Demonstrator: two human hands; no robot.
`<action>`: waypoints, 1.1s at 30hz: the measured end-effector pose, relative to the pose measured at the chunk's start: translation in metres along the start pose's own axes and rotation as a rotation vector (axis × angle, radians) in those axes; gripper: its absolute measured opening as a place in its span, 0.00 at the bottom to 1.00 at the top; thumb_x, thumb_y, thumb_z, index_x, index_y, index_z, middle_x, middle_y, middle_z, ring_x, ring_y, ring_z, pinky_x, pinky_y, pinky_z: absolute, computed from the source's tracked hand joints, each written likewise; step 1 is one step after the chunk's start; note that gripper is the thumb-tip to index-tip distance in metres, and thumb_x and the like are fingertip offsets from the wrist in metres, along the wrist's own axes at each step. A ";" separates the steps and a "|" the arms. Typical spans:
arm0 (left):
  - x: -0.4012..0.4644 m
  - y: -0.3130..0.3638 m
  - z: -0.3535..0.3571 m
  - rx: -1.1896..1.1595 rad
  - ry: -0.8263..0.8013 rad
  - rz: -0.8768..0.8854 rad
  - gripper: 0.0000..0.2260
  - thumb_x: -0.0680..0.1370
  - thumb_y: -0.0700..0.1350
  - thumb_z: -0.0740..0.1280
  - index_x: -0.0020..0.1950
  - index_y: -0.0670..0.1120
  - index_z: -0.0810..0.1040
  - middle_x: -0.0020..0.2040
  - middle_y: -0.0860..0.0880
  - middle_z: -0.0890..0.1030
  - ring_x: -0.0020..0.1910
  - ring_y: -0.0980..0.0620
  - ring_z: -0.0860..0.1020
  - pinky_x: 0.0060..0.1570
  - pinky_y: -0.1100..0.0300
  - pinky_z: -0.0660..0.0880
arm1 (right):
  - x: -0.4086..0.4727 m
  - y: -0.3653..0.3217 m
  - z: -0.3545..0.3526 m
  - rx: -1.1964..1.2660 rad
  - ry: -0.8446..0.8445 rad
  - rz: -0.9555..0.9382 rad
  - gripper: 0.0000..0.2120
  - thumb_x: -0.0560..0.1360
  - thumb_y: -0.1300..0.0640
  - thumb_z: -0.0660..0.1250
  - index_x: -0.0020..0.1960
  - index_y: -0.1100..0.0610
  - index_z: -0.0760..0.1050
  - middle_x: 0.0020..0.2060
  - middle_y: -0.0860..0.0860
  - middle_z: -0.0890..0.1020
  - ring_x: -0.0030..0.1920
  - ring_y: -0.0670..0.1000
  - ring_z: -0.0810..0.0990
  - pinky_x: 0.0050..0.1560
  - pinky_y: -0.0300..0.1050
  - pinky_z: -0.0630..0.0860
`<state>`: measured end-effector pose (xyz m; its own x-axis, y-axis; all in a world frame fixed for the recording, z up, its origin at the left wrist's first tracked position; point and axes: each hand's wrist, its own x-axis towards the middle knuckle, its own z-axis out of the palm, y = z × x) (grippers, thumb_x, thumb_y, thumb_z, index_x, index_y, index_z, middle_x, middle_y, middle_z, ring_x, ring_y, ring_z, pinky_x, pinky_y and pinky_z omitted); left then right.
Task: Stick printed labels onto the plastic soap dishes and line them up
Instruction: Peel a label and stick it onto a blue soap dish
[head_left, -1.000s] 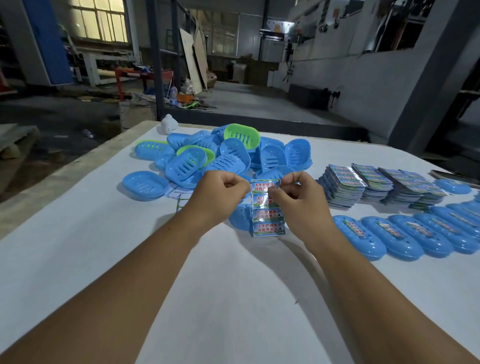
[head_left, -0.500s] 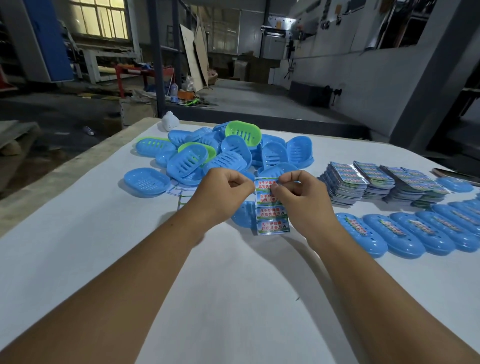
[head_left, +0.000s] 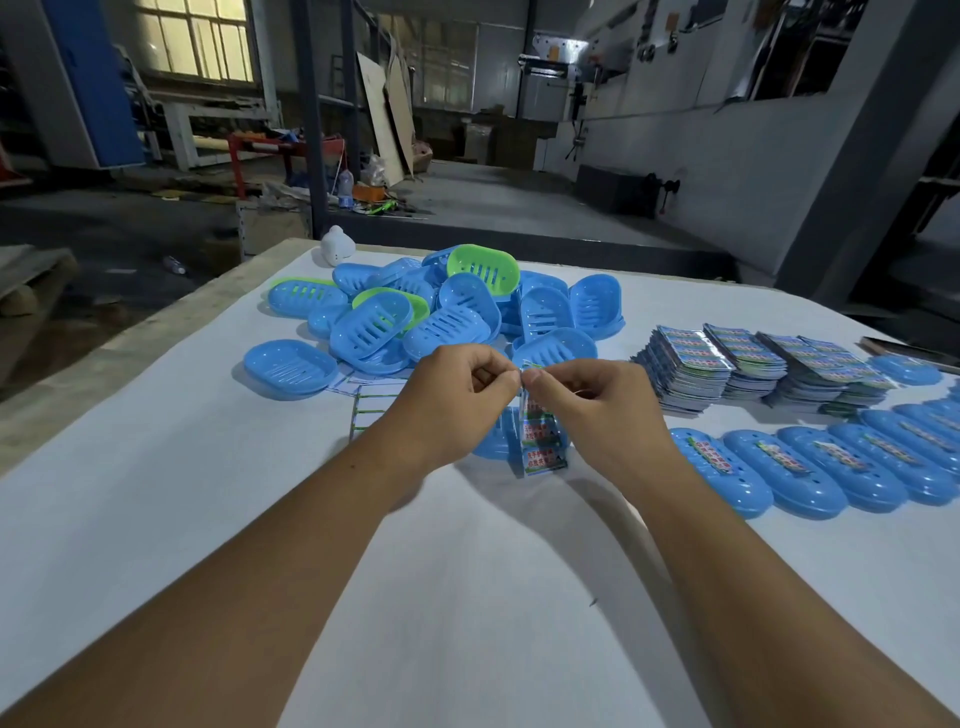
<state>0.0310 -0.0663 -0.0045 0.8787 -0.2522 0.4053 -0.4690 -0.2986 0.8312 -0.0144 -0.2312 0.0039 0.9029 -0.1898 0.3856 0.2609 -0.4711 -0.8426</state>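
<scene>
Hands (head_left: 457, 400) (head_left: 597, 405) at label strip (head_left: 540, 441) top.

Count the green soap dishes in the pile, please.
3 show. One green dish sits on top at the back, one lies under a blue dish mid-pile, and one's green rim peeks out at the left. Others may be buried.

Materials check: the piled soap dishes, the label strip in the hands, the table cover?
Soap dishes: moulded plastic, smooth and slightly glossy, with clean slots and soft highlights. Label strip: looks like glossy printed sticker paper or film; it bends and catches light. Table cover: matte white sheet, probably paper or board; cannot tell which.
</scene>
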 end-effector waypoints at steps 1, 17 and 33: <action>-0.001 0.001 0.000 0.000 0.000 0.004 0.05 0.78 0.45 0.70 0.42 0.50 0.82 0.31 0.56 0.80 0.29 0.59 0.73 0.32 0.65 0.72 | 0.000 0.000 0.001 0.007 -0.011 -0.003 0.09 0.74 0.47 0.73 0.39 0.50 0.86 0.29 0.45 0.81 0.29 0.40 0.72 0.32 0.38 0.69; -0.009 0.007 0.006 -0.075 0.025 -0.015 0.06 0.67 0.48 0.72 0.44 0.54 0.80 0.40 0.56 0.84 0.38 0.56 0.84 0.43 0.51 0.83 | 0.002 0.000 0.005 0.083 -0.017 0.047 0.10 0.76 0.55 0.69 0.39 0.54 0.86 0.31 0.49 0.85 0.32 0.44 0.80 0.36 0.45 0.77; -0.008 0.009 0.004 -0.111 0.032 -0.055 0.05 0.73 0.44 0.74 0.47 0.52 0.82 0.42 0.54 0.85 0.42 0.55 0.85 0.48 0.49 0.83 | 0.002 -0.001 0.007 0.135 -0.022 0.052 0.12 0.80 0.56 0.67 0.41 0.56 0.84 0.29 0.44 0.82 0.30 0.39 0.77 0.27 0.31 0.70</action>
<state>0.0196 -0.0710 -0.0021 0.9062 -0.2084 0.3679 -0.4085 -0.2074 0.8889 -0.0103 -0.2251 0.0027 0.9233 -0.1908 0.3334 0.2561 -0.3411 -0.9045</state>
